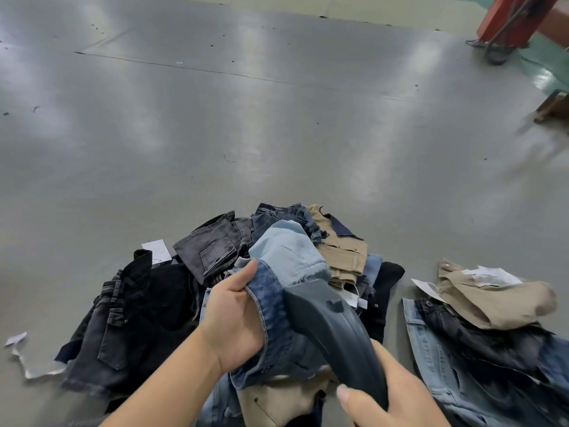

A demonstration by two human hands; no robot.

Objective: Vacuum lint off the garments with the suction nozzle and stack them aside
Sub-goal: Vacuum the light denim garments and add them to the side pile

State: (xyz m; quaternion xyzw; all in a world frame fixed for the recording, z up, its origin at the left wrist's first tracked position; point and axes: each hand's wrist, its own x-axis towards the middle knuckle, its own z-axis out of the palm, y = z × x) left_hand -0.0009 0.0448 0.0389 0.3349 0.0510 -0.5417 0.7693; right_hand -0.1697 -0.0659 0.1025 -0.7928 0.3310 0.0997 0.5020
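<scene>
Head view: left hand (pixel 235 322) grips the blue jeans (pixel 278 306), right hand (pixel 391 392) holds the nozzle (pixel 326 322); loose denim may get sucked in.

Red post (pixel 517 20) cut off above

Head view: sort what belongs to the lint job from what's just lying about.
Job:
- suction nozzle, gripped by the right hand
- blue denim garment, held by the left hand
- unsorted pile
- finished stack

Lying about:
- paper scrap
- red post
</scene>
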